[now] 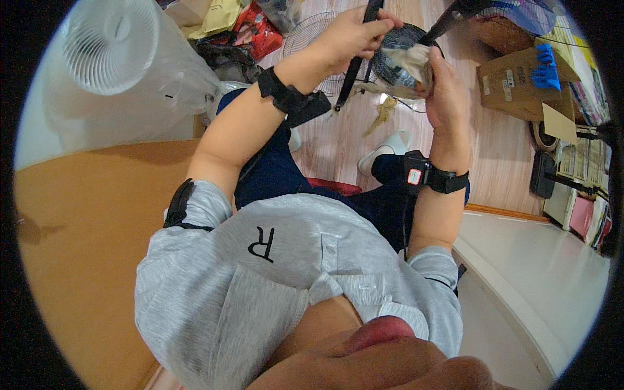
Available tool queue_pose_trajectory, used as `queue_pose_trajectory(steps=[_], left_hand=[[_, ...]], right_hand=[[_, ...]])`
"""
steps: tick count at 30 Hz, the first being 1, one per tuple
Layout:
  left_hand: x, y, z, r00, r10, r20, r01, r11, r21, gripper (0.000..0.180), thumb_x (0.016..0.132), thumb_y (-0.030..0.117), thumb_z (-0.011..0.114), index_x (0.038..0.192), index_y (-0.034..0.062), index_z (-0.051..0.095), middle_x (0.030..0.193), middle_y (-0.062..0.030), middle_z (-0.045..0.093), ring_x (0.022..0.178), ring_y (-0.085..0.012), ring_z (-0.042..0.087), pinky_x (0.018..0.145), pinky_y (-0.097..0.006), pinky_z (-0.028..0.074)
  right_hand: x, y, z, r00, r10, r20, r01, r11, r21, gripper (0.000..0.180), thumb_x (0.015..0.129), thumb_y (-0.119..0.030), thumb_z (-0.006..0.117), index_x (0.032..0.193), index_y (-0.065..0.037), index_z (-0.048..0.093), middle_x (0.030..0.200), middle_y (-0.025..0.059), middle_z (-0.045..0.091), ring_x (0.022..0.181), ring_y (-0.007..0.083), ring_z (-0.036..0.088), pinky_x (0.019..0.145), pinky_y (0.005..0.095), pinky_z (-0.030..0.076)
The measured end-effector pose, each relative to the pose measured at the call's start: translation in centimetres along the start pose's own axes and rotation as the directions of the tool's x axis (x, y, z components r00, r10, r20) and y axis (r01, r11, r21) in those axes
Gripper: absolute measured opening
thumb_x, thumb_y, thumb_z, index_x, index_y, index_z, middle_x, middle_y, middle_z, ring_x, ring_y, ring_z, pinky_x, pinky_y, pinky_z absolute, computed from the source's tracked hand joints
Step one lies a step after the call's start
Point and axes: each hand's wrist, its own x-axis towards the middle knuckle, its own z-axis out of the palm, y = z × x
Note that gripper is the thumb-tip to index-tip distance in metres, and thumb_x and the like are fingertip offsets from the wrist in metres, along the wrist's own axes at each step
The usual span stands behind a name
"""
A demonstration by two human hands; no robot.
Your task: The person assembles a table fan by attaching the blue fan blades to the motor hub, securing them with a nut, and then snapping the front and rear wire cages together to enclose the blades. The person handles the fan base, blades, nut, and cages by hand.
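Note:
My left hand [361,39] is closed around a long thin black bar [351,81], which slants down toward me. Opposite it, my right hand [445,88] grips a crumpled pale cloth [411,62], with fingers partly hidden behind it. A black pole [448,23] runs from beside the cloth to the upper right; whether that hand touches it I cannot tell. Behind and between my hands are a round wire fan grille [315,32] and a dark round part, partly covered by the cloth and my hands. A yellowish scrap [383,116] appears below the cloth, over the wooden floor.
A white fan [107,42] wrapped in clear plastic stands at left by a brown panel [104,214]. Bags, one red [260,32], lie at the far left. On the right are a cardboard box [520,84] with blue material [545,68] and a crowded shelf [582,159].

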Motion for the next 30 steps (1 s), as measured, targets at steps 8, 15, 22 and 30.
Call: queue_pose_trajectory(steps=[8, 15, 22, 30], left_hand=[[-1.1, 0.3, 2.1, 0.999, 0.046, 0.013, -0.045, 0.999, -0.030, 0.034, 0.103, 0.020, 0.060, 0.133, 0.0064, 0.065, 0.071, 0.0081, 0.054, 0.052, 0.0003, 0.038, 0.045, -0.020, 0.025], [-2.0, 0.8, 1.1, 0.999, 0.029, 0.026, -0.027, 0.997, -0.077, 0.036, 0.100, 0.018, 0.065, 0.133, 0.0059, 0.064, 0.075, 0.0072, 0.056, 0.055, -0.0006, 0.038, 0.048, -0.020, 0.027], [-2.0, -0.2, 1.1, 0.987, 0.148, -0.054, -0.141, 0.982, 0.124, 0.032, 0.093, 0.020, 0.076, 0.121, 0.0059, 0.070, 0.078, 0.0079, 0.058, 0.060, -0.0004, 0.044, 0.051, -0.019, 0.030], [-2.4, -0.1, 1.2, 0.994, 0.079, -0.071, -0.069, 0.989, 0.130, 0.030, 0.097, 0.026, 0.072, 0.117, 0.0044, 0.071, 0.071, 0.0075, 0.054, 0.056, -0.0015, 0.040, 0.049, -0.021, 0.028]], right_hand=[[-0.3, -1.9, 3.0, 0.949, -0.238, 0.206, 0.277, 0.943, -0.185, 0.037, 0.093, -0.013, 0.073, 0.128, -0.002, 0.066, 0.119, 0.0049, 0.068, 0.103, 0.0104, 0.063, 0.090, 0.0257, 0.051], [-0.7, -0.5, 4.0, 0.960, -0.163, 0.227, 0.170, 0.985, -0.010, 0.048, 0.092, -0.011, 0.071, 0.139, -0.003, 0.063, 0.133, 0.0057, 0.066, 0.119, 0.0168, 0.061, 0.107, 0.0327, 0.045], [-0.9, -0.5, 4.0, 0.921, -0.278, 0.272, 0.360, 0.875, -0.323, 0.044, 0.097, -0.012, 0.064, 0.140, -0.005, 0.064, 0.134, 0.0114, 0.067, 0.125, 0.0211, 0.061, 0.109, 0.0340, 0.044], [-1.5, -1.1, 3.8, 0.929, -0.222, 0.297, 0.312, 0.901, -0.303, 0.041, 0.093, -0.004, 0.061, 0.134, 0.001, 0.065, 0.139, 0.0103, 0.066, 0.129, 0.0185, 0.059, 0.112, 0.0324, 0.041]])
